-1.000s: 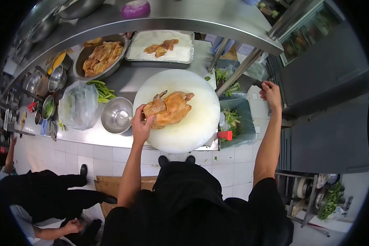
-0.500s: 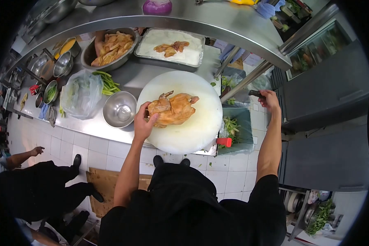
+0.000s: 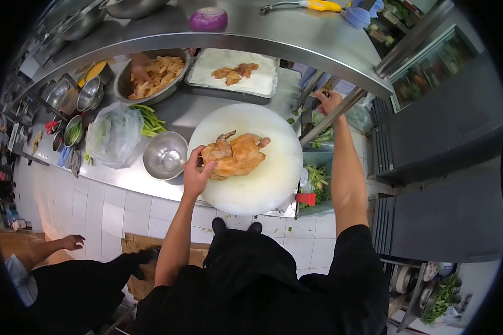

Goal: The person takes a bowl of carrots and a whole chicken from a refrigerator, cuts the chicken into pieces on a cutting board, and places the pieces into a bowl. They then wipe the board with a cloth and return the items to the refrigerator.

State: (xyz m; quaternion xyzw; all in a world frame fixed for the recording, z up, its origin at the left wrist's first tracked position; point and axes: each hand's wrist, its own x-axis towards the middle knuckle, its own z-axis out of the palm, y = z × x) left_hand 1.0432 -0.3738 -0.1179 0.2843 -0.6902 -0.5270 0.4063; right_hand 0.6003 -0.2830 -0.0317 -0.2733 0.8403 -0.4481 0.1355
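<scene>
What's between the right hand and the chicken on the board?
Head view: past the chicken, bare white cutting board, a few green scraps by its edge, then the shelf's slanted steel post beside the right hand.

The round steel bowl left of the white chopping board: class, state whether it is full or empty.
Looks empty: the round steel bowl shows only bare, shiny metal inside.

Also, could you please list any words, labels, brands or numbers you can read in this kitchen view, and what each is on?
No text can be read in this view.
The pale sheets behind the shelf post, by the right hand: too blurred to read.
The goods behind the glass door: too small to read.
The roast chicken in the left hand, cutting board: no markings.
</scene>
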